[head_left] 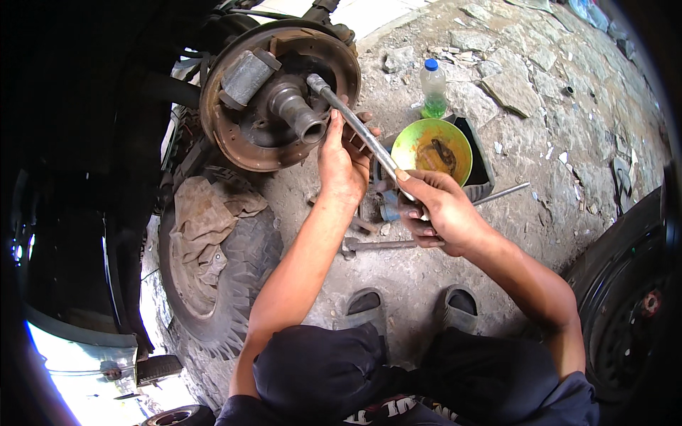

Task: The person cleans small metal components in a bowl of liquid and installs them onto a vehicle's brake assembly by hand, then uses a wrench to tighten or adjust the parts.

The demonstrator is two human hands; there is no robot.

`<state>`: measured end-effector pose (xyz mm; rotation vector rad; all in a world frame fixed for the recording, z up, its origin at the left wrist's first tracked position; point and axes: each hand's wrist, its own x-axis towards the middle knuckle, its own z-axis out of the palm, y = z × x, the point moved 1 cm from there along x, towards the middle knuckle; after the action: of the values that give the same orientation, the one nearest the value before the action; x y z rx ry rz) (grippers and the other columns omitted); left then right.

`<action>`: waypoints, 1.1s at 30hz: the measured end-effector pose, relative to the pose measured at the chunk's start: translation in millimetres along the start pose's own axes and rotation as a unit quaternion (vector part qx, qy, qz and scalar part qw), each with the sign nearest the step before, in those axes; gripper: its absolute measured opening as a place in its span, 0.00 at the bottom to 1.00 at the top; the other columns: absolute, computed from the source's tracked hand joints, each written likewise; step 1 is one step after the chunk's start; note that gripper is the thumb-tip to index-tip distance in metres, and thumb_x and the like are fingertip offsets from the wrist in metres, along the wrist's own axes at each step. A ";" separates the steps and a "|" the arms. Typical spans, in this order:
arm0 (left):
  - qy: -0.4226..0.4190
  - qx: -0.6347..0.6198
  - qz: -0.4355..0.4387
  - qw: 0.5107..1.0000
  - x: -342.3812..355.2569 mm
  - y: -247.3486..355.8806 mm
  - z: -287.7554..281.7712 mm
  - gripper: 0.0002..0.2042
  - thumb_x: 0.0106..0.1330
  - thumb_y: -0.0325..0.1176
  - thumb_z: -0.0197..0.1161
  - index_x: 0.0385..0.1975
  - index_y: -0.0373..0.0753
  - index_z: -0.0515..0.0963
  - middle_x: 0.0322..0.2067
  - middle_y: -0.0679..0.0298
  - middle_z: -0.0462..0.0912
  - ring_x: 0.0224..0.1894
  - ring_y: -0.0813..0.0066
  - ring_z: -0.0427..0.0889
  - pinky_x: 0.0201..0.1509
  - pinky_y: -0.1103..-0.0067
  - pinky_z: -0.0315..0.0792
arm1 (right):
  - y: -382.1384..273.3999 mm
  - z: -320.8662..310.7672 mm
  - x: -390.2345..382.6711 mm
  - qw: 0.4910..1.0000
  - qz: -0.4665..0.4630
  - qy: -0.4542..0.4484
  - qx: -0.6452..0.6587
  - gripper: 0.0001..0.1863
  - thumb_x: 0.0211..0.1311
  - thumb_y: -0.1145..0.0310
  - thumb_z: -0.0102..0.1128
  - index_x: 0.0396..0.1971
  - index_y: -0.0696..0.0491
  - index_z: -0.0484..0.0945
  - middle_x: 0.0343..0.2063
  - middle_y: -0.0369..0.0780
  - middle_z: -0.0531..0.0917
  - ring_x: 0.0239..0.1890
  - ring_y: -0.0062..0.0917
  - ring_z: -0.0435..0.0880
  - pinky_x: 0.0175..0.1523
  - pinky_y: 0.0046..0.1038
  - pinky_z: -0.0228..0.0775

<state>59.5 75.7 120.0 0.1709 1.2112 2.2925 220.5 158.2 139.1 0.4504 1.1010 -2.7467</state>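
My right hand (444, 209) is closed around the lower end of a long metal socket wrench (359, 126). Farther along the shaft, my left hand (344, 163) cups it, thumb on one side and fingers partly hidden behind. The wrench slants up and left, its socket end in front of a rusty brake backing plate (238, 145). A hollow axle spindle (293, 110) sticks out from the plate's middle, just left of my left fingertips. Above left of the spindle, a grey cylindrical part (249, 78) sits against the plate.
Below my hands, another steel bar tool (383, 246) lies on dusty ground. A green bowl (465, 153) holding dark parts rests on a black tray (484, 160), near a bottle of green liquid (433, 92). A cloth (202, 213) drapes over a tyre (245, 263); a wheel (625, 305) lies right.
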 end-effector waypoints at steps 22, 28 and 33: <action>0.012 0.039 -0.042 0.998 -8.2 11.4 19.5 0.16 0.73 0.44 0.49 0.52 0.43 0.70 0.46 0.61 0.82 0.42 0.74 0.80 0.40 0.80 0.70 | -6.2 9.2 -15.1 0.684 -0.316 0.203 -0.626 0.22 0.61 0.71 0.57 0.54 0.65 0.69 0.25 0.54 0.80 0.29 0.50 0.81 0.35 0.44 0.72; 0.030 0.002 -0.051 0.998 -6.0 19.3 27.2 0.15 0.73 0.44 0.47 0.52 0.44 0.70 0.46 0.62 0.82 0.41 0.74 0.81 0.40 0.81 0.69 | 1.5 24.3 -33.7 0.658 -0.380 0.162 -0.629 0.24 0.62 0.73 0.54 0.57 0.65 0.63 0.40 0.60 0.72 0.37 0.50 0.79 0.42 0.43 0.72; 0.032 0.027 -0.049 0.998 -13.0 21.1 25.8 0.15 0.73 0.44 0.45 0.52 0.44 0.70 0.47 0.62 0.82 0.41 0.74 0.81 0.41 0.81 0.69 | -2.3 20.0 -28.1 0.860 -0.257 0.148 -0.415 0.17 0.69 0.68 0.50 0.51 0.64 0.68 0.27 0.49 0.79 0.19 0.31 0.79 0.26 0.33 0.72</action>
<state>71.1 78.3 153.8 0.0557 1.2854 2.1971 242.0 146.7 163.5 0.4899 2.6188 -2.2215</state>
